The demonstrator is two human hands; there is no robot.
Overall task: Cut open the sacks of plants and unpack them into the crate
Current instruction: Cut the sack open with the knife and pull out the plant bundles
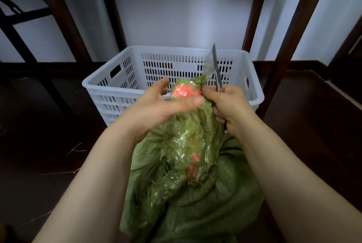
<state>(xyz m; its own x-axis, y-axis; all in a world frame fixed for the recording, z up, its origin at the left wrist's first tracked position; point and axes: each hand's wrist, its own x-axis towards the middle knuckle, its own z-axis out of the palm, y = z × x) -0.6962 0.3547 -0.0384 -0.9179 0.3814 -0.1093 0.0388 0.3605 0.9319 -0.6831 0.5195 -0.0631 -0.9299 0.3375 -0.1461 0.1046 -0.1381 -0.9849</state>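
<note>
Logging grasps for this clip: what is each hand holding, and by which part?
Right hand grips the knife by its handle, blade up. Left hand holds the plant bundle near its top, at the red label.

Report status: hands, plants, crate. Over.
Left grip holds clear plastic packet of green plants over open green woven sack. Right grip holds steel knife, blade up beside packet. White slotted plastic crate ahead, nothing blocking.
</note>
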